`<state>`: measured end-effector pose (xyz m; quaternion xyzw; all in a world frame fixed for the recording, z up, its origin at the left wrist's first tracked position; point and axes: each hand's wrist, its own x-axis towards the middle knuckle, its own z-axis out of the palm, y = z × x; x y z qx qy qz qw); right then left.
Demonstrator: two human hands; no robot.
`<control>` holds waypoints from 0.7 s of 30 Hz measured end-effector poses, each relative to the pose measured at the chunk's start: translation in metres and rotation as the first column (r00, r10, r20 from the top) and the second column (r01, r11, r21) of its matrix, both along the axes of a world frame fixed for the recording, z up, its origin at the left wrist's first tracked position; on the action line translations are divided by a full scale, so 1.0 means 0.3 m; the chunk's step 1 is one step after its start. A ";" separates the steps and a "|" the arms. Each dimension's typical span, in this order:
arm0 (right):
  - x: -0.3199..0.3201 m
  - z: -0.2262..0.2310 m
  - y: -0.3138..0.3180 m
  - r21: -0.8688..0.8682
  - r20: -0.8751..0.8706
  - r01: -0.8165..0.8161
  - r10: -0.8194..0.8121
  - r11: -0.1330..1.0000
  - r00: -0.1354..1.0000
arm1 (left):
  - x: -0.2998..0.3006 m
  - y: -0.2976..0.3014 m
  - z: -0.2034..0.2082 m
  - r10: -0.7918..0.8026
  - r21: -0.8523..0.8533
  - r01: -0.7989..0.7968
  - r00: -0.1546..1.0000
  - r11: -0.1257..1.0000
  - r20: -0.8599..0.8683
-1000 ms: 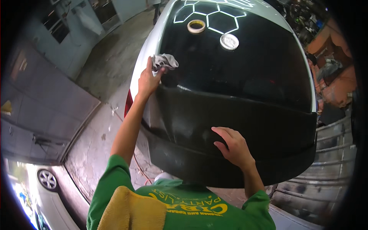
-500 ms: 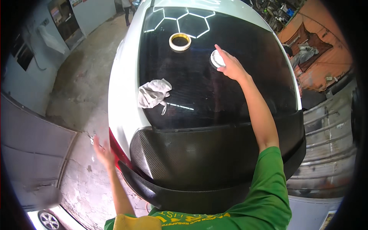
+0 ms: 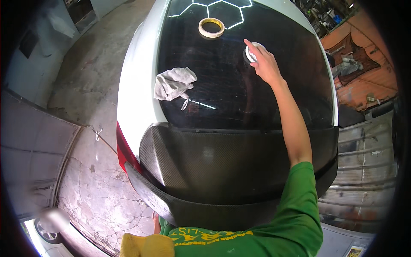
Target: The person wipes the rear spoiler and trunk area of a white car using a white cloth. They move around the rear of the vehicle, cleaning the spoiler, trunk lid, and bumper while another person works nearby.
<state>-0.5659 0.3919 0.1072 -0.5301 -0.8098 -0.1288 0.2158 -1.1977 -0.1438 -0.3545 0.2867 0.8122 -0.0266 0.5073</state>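
Note:
My right hand (image 3: 267, 67) reaches far out over the dark rear window (image 3: 218, 81) of a white car. Its fingers curl round a round white tin (image 3: 251, 52) that stands on the glass. To the left lies a crumpled light-grey cloth (image 3: 175, 82), with one thin end trailing onto the glass. Farther up, a roll of masking tape (image 3: 211, 28) rests on the same window. My left hand does not show clearly; a small skin-coloured patch by the bumper's lower edge cannot be made out.
A dark carbon-patterned panel (image 3: 231, 162) lies between me and the window. A yellow cloth (image 3: 147, 245) is by my green shirt. On the left are a cracked concrete floor (image 3: 96, 180) and a grey panel (image 3: 38, 150); on the right, ribbed metal sheeting (image 3: 364, 162).
My left hand has dropped out of clear sight from beside the tail light. The view has shifted. My right hand stays at the white tin; the cloth and tape lie as before.

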 end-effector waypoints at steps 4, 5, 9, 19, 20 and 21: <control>0.003 -0.018 -0.006 -0.016 -0.102 -0.002 0.001 1.000 0.995 | 0.046 0.181 0.067 0.204 0.045 -0.211 0.972 0.977 0.117; -0.017 -0.009 0.009 -0.041 -0.133 -0.023 0.018 0.999 0.991 | 0.064 0.214 0.085 0.317 0.043 -0.326 0.937 0.945 0.146; 0.010 -0.032 -0.009 -0.052 -0.163 0.022 -0.031 0.998 0.986 | 0.032 0.377 0.140 0.466 0.276 -0.527 0.846 0.804 0.258; 0.000 -0.045 -0.009 0.061 -0.179 -0.016 0.027 0.998 0.984 | 0.123 0.336 0.057 0.189 0.212 -0.242 0.952 0.947 0.239; -0.001 -0.048 -0.007 0.044 -0.167 -0.019 0.026 0.999 0.986 | 0.137 0.320 0.049 0.160 0.199 -0.207 0.961 0.958 0.227; -0.005 -0.054 -0.008 0.051 -0.165 0.017 -0.008 0.999 0.986 | 0.151 0.298 0.042 0.137 0.182 -0.178 0.967 0.967 0.216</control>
